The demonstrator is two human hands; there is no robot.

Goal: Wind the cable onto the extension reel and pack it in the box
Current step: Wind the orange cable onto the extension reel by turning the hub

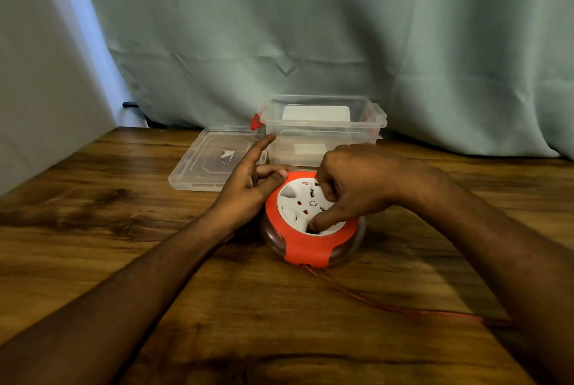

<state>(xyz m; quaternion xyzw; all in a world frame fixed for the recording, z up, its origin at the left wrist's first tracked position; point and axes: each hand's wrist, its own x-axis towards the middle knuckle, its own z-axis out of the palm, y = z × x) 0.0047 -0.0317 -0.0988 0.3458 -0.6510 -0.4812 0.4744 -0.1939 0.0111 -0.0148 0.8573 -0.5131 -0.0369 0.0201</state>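
- Wooden table (93, 229), dark-grained and brown, fills the near view and runs back to the wall; two bare forearms reach across it from the bottom corners.
- Pale green curtain (341, 27) hangs in folds behind the table, with a plain light wall (37, 73) on the left.
- Clear plastic box (323, 133) with red clips stands open at the back of the table, touching the curtain.
- Its clear lid (211, 164) lies flat just left of the box.
- Orange and white reel (310, 223) sits on the table in front of the box, socket face up.
- Right hand (357, 185) is curled over the reel's white centre, thumb and fingertips pressed into it.
- Left hand (251, 185) rests against the reel's left rim, forefinger pointing out, other fingers loosely bent.
- Thin red cable (388, 307) trails from the reel's front edge across the table towards the right.
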